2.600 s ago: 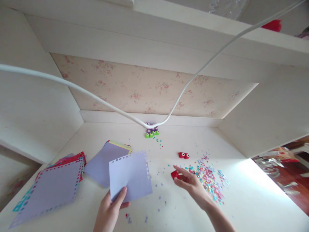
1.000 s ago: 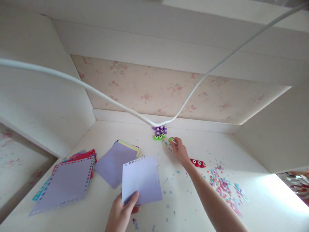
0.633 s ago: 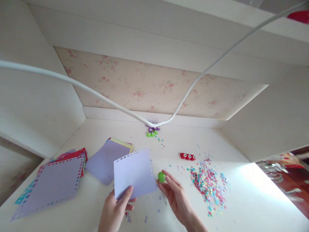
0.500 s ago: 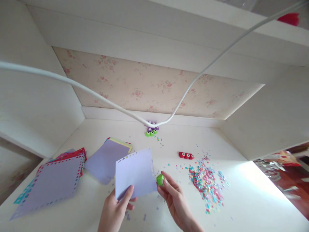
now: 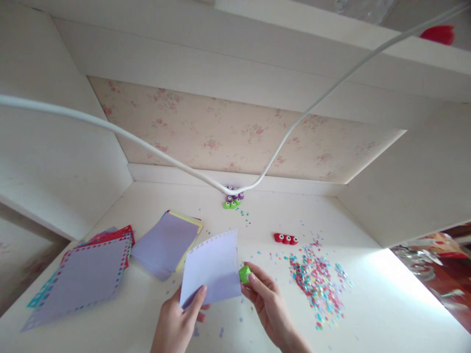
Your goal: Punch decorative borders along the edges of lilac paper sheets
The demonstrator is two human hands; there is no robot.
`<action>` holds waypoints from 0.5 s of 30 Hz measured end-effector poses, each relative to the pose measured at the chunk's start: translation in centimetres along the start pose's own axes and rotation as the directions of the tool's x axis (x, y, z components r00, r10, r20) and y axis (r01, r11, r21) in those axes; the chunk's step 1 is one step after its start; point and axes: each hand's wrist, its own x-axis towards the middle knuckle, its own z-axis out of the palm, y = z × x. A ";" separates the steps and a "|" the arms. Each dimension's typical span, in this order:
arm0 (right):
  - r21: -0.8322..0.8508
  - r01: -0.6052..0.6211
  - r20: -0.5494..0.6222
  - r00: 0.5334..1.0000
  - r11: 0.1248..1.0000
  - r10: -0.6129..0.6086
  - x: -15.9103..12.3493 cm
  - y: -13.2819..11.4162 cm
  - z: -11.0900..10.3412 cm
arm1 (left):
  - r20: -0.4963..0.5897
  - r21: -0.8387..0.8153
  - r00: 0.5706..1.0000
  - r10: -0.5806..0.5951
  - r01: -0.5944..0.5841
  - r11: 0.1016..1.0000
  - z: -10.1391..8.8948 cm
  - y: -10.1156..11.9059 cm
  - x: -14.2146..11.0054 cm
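A lavender sheet of paper (image 5: 213, 269) is pinched at its lower left corner by my left hand (image 5: 180, 316), thumb on top and fingers beneath. Punched holes run along the sheet's top edge and part of its right edge. My right hand (image 5: 268, 304) grips a small green craft punch (image 5: 245, 274) between thumb and fingers, at the sheet's right edge. Whether the paper sits inside the punch's slot I cannot tell. Beyond the sheet, several purple punches (image 5: 235, 196) and green punches (image 5: 231, 204) stand together near the back. Three red punches (image 5: 286, 239) form a row to the right.
A heap of colourful paper bits (image 5: 318, 284) lies on the right of the white table (image 5: 371, 304). Sheets with punched borders (image 5: 88, 274) are piled at the left, beside a stack of plain paper (image 5: 165, 245). A white cable (image 5: 176, 166) hangs across the view.
The lavender sheet has shifted slightly right and tilted in my left hand. My right hand keeps the green punch at its right edge. The view has moved a little.
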 end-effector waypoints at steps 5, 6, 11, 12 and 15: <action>-0.040 0.011 0.004 1.000 0.999 -0.010 0.0 0.1 0.0 | 0.009 0.011 1.000 0.014 -0.014 1.000 -0.1 -0.1 0.0; -0.062 0.003 0.007 1.000 0.998 -0.002 0.1 0.0 0.0 | 0.015 0.013 1.000 0.023 -0.023 1.000 -0.2 -0.2 0.0; -0.191 -0.076 0.046 0.995 0.979 0.087 0.3 -1.0 -0.1 | 0.061 0.045 0.993 0.098 -0.101 0.994 -0.5 0.2 0.0; -0.234 -0.074 0.052 0.995 0.969 0.089 0.3 -1.2 -0.1 | 0.063 0.047 0.992 0.113 -0.116 0.992 -0.5 0.4 0.0; -0.376 -0.031 0.076 0.995 0.926 0.064 0.5 -1.5 -0.2 | 0.046 0.040 0.989 0.143 -0.145 0.989 -0.7 0.6 0.0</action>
